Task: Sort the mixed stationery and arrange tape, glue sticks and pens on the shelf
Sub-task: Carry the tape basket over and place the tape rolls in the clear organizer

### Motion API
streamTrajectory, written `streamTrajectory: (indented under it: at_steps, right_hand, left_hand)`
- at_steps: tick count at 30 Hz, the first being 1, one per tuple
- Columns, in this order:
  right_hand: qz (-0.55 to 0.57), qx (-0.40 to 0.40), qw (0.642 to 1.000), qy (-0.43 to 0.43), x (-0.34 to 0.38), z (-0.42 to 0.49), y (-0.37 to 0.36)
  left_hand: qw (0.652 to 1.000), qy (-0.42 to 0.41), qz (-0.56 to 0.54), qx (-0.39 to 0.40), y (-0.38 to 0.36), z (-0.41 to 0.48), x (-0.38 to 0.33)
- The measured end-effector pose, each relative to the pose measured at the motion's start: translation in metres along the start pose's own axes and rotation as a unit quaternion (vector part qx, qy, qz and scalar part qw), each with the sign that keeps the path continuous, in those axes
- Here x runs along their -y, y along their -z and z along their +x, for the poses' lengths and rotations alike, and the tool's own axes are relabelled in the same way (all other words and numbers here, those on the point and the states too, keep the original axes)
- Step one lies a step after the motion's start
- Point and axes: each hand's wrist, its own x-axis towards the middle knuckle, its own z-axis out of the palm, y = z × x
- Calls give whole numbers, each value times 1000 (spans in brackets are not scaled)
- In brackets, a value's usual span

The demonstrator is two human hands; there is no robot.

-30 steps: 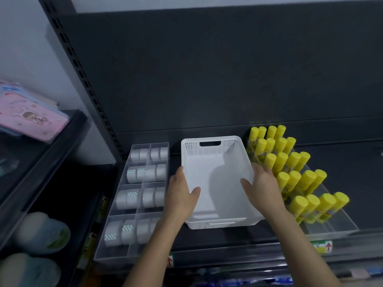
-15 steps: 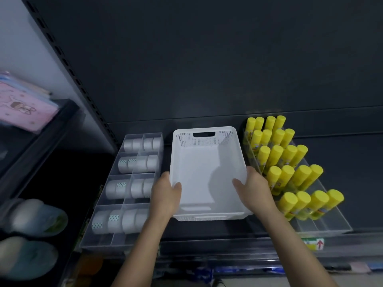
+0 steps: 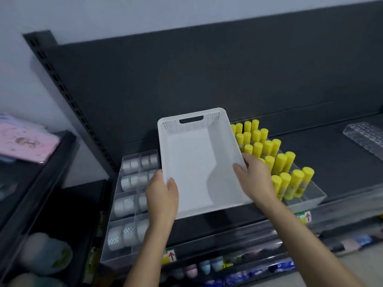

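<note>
- While my left hand [image 3: 162,195] and right hand [image 3: 258,181] grip its side rims, thumbs inside, the white basket [image 3: 196,160] is between tape rolls [image 3: 132,180] and glue sticks [image 3: 280,162].
- Basket over dark shelf [image 3: 331,158].

basket [image 3: 196,162] white | glue sticks [image 3: 279,162] yellow | tape [image 3: 129,180] grey (some dotted)

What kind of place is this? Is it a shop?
Probably a stationery shop. Tape rolls and yellow glue sticks stand in neat rows in clear trays on a dark metal shelf, and little labels with red arrows sit along its front edge.
</note>
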Motion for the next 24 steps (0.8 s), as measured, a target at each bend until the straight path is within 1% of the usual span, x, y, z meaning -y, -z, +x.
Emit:
streamTrajectory:
  at_steps: [5,9,13,17,24]
  right_hand:
    - [1,-68,998,10,14,-18,21]
    - [-12,-110,994,-13,18,-36,41]
    - [-37,-147,987,-55,16,-51,70]
    - [-11,-174,982,-79,6,-67,105]
    - [0,-223,969,-104,-44,-88,169]
  left_hand:
    - [998,-35,-44,6,14,-7,-15]
    - [996,-58,-68,20,16,-16,-28]
    - [990,-95,-90,56,6,-25,-50]
    - [983,-111,-106,103,-10,-43,-75]
    - [967,-143,-121,171,-58,-83,-123]
